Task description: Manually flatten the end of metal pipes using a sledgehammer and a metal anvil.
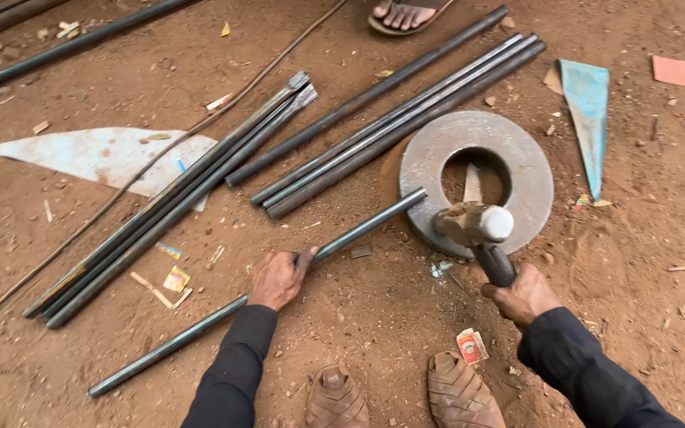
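Now the left hand is wrapped tight around a long steel rod, knuckles up, dark sleeve running back toward the camera. The rod lies slantwise on the dirt, its far tip resting on the rim of a thick steel ring flat on the ground. Over on the other side, the right hand is clenched on the handle of a hammer, wrist cocked, the hammer head hanging above the near edge of the ring, just beside the rod's tip. The two hands are well apart, each clamped on its own thing.

Count them up: one hammer, one ring, one rod in hand. Beyond it lie four more round rods side by side, one a little apart from the other three. To the left, a bundle of flat-ended bars, exact count hard to tell. Two woven sandals at the bottom edge, and another person's sandalled foot at the top.
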